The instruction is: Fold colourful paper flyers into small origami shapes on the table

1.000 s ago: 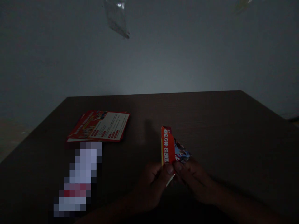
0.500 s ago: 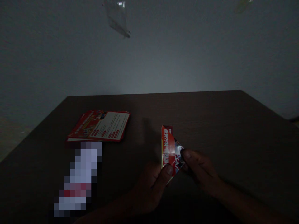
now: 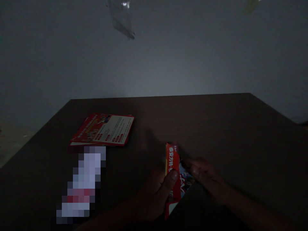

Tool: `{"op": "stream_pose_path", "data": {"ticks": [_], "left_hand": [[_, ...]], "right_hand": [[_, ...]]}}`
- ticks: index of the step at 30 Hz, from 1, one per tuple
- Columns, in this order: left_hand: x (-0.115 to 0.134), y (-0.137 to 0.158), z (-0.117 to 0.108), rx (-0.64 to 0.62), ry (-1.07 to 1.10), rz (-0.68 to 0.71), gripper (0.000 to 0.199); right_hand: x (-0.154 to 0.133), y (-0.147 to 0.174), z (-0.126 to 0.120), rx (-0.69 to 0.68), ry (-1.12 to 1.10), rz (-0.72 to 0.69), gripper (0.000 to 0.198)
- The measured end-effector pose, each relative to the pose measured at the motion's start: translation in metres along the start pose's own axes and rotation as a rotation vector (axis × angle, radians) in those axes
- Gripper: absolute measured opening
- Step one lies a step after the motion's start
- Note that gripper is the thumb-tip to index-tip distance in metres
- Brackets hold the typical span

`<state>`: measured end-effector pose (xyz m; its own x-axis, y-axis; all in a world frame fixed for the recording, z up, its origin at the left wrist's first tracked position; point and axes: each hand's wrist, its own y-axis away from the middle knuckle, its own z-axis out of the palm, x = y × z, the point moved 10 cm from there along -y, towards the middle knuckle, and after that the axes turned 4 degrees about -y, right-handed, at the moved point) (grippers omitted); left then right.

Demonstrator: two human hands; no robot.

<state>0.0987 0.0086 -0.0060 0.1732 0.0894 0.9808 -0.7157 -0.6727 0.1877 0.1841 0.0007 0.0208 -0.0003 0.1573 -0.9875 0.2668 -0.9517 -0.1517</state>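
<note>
A folded red printed leaflet (image 3: 176,189), with white lettering and a dark picture panel, is held above the near part of the table. My left hand (image 3: 156,192) is closed on its left side, thumb pressed flat on the front. At its right edge, my right hand (image 3: 204,175) pinches the picture panel between thumb and fingers; the fingertips are dim and partly hidden. To the left lies a stack of red and white printed leaflets (image 3: 113,130).
A pixelated white and pink item (image 3: 83,179) lies on the dark wooden table (image 3: 192,118) in front of the stack. Behind the table rises a grey wall (image 3: 180,57), with a clear plastic pouch (image 3: 121,21) hanging on it.
The folded leaflet has shifted down toward me, and its lower end with a white patch now shows below my left thumb. My right hand has moved slightly right and down along the edge.
</note>
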Motion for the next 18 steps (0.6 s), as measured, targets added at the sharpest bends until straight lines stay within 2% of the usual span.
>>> {"op": "stream_pose_path", "data": {"ticks": [4,8,11,14,18], "left_hand": [[-0.001,-0.002,0.008,-0.081,0.067,0.009,0.045],[-0.010,-0.008,-0.007,0.048,0.118,-0.041,0.048],[-0.010,-0.011,-0.011,0.061,0.092,-0.033,0.051],[-0.007,-0.010,-0.010,0.028,0.027,-0.002,0.051],[-0.008,-0.006,0.006,-0.102,0.030,0.006,0.047]], "right_hand": [[0.004,0.001,0.004,-0.041,0.006,0.090,0.038],[-0.001,0.003,0.011,-0.106,0.130,0.079,0.035],[0.006,0.004,0.015,-0.170,0.112,0.116,0.035],[0.009,0.002,0.015,-0.184,-0.030,0.116,0.035],[0.008,-0.003,0.007,-0.098,-0.075,0.098,0.034]]}}
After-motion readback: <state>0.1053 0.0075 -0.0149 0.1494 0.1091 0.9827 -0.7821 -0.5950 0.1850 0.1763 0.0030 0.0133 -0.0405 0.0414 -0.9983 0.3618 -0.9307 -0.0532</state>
